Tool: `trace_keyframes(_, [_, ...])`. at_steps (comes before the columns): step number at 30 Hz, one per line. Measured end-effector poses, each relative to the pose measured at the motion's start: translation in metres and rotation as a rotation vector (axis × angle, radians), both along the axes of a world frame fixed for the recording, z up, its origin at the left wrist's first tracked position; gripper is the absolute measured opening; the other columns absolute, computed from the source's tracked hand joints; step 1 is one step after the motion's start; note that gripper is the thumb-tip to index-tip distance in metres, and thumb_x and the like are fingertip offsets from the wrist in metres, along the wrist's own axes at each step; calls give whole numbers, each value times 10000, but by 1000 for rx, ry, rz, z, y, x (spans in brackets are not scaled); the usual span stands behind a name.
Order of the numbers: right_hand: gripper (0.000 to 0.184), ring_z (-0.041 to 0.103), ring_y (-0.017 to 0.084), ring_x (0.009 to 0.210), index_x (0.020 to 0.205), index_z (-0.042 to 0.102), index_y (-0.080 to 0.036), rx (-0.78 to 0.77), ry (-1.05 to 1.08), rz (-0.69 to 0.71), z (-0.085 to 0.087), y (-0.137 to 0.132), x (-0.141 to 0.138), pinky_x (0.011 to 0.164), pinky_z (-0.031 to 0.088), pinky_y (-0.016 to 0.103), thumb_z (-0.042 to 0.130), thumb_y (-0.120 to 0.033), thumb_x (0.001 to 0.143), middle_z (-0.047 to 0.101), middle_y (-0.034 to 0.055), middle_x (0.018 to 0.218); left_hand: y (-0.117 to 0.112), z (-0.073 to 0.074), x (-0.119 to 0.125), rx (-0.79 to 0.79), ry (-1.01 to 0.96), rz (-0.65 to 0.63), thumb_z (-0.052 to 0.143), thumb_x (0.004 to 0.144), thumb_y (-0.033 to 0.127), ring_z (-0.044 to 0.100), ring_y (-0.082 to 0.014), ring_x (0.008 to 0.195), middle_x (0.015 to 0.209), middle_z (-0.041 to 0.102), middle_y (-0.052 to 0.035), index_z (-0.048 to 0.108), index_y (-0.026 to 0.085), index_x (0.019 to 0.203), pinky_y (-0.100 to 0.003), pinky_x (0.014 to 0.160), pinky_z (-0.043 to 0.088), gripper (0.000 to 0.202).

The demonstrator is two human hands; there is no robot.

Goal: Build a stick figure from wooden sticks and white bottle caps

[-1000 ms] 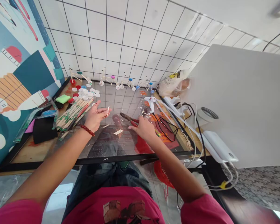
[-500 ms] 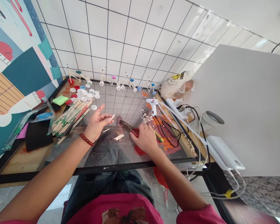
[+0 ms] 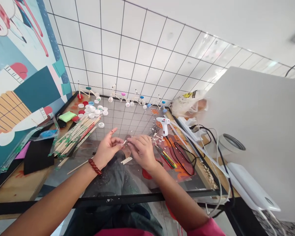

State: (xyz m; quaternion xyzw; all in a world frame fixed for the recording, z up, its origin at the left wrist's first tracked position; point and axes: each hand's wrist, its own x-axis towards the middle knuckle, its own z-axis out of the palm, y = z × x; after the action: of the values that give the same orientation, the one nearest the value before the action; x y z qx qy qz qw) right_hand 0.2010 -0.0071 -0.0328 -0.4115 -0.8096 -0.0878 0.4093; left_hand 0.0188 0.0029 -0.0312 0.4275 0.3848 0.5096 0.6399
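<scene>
One black foam sheet (image 3: 36,155) lies on the desk (image 3: 19,183), far to the left of the white glue gun (image 3: 164,124). A bundle of wooden sticks (image 3: 73,136) comes next, well left of the glue gun, with a scatter of bottle caps (image 3: 92,109) behind it.

Closer to the glue gun, to its left and nearer the person, the left hand (image 3: 108,149) wears a bead bracelet (image 3: 94,166) at the wrist. It pinches a short stick piece (image 3: 124,142) between thumb and forefinger. The piece is held just above the glass, right between the two hands. A few cut stick pieces (image 3: 126,160) lie on the glass just below it.

The right hand (image 3: 142,150) closes its fingertips on the other end of the piece, so both hands are drawn together and clamped on it. Pliers (image 3: 166,157) with coloured handles lie in front of the glue gun, just right of that hand. A black cable (image 3: 186,155) coils to the glue gun's right, and a plastic bag (image 3: 190,101) sits behind it.
</scene>
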Motion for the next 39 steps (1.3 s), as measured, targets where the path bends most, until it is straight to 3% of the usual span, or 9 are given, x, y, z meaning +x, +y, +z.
trace_keyframes(12, [73, 666, 190, 887, 970, 695, -242, 92, -20, 32, 1, -1, 11, 883, 359, 416, 665, -180, 944, 787, 3, 907, -9, 2, 7, -23, 0, -63, 856, 666, 215, 619, -114, 659, 776, 694, 36, 300, 128, 1548, -264, 651, 560, 1047])
trace_keyframes(16, [93, 659, 178, 827, 852, 681, -240, 66, 2, 35, 2, -2, 8, 901, 339, 431, 672, -157, 892, 776, -16, 834, -10, 0, 9, -5, 22, -81, 839, 682, 206, 622, -106, 626, 783, 679, 49, 281, 154, 1562, -264, 640, 567, 1043])
trace_keyframes(19, [133, 648, 168, 763, 725, 652, -229, -122, 218, 34, -2, -5, 0, 896, 363, 426, 659, -159, 837, 732, -25, 729, -12, -2, 11, 67, 99, -32, 823, 702, 207, 650, -110, 680, 789, 686, 42, 304, 151, 1556, -259, 706, 575, 1001])
trace_keyframes(22, [148, 609, 156, 671, 671, 632, -220, -547, 605, 89, -4, -8, -9, 745, 439, 350, 646, -242, 816, 679, -15, 672, -16, -4, 14, 178, 184, 63, 816, 719, 210, 676, -120, 764, 814, 705, 24, 357, 156, 1536, -253, 765, 580, 938])
trace_keyframes(24, [157, 554, 138, 605, 664, 627, -213, -805, 806, 155, -3, -10, -12, 627, 427, 295, 660, -294, 795, 638, -21, 639, -17, -5, 15, 228, 198, 107, 811, 731, 213, 687, -123, 781, 825, 715, 17, 364, 162, 1533, -255, 778, 586, 919])
trace_keyframes(26, [159, 507, 123, 572, 667, 627, -207, -929, 902, 199, -2, -11, -12, 580, 395, 270, 675, -314, 773, 598, -33, 614, -18, -4, 15, 247, 185, 131, 811, 740, 215, 697, -126, 792, 833, 723, 13, 359, 171, 1535, -257, 784, 593, 915])
trace_keyframes(28, [165, 498, 126, 584, 672, 618, -209, -902, 905, 199, 1, -12, -9, 593, 389, 271, 663, -321, 786, 585, -34, 623, -16, -2, 15, 223, 147, 130, 810, 755, 233, 708, -131, 795, 847, 730, 8, 339, 184, 1542, -271, 787, 603, 918])
trace_keyframes(33, [236, 606, 179, 752, 729, 653, -227, -512, 535, 88, 5, -10, 7, 802, 418, 355, 581, -324, 933, 684, 6, 723, -10, -1, 10, 133, 88, 60, 799, 788, 289, 722, -143, 765, 857, 747, -4, 250, 172, 1576, -312, 785, 623, 968])
trace_keyframes(39, [155, 683, 182, 885, 985, 717, -244, -382, 345, 116, -2, -7, 10, 865, 412, 364, 565, -261, 1009, 775, 25, 913, -12, -3, 7, 323, 354, 83, 724, 846, 262, 733, -162, 878, 898, 776, -34, 337, 141, 1554, -314, 870, 594, 816])
